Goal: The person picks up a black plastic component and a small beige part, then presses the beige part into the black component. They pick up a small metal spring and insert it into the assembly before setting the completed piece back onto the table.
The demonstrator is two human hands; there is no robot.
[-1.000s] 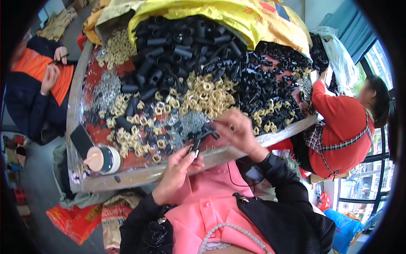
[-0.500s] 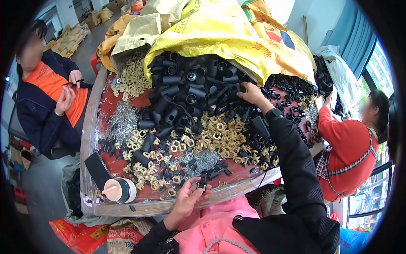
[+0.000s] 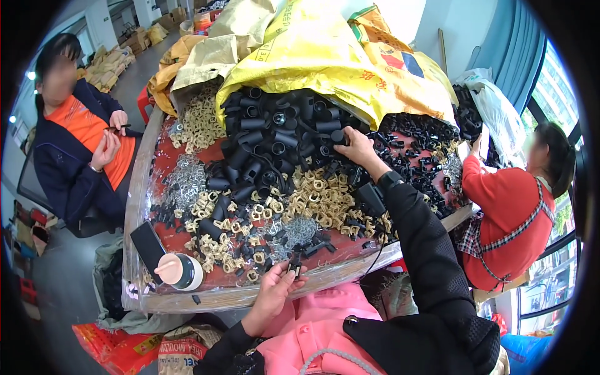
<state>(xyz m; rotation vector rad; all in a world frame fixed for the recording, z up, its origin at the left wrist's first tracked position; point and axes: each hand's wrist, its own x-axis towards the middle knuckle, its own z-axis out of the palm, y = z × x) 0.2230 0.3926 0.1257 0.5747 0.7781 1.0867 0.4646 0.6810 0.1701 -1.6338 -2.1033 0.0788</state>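
My left hand (image 3: 274, 294) pinches a black part (image 3: 295, 265); my right hand's (image 3: 360, 152) fingers curl at a tube (image 3: 337, 136), grip unclear. I judge this picking; next calls for a firm hold.

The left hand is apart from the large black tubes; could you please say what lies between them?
Between the left hand and black tubes, the head view shows small silvery pieces, tan rings and small black parts.

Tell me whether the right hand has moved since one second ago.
Yes: the right hand has moved away from the table's near edge, out to the pile of black tubes.
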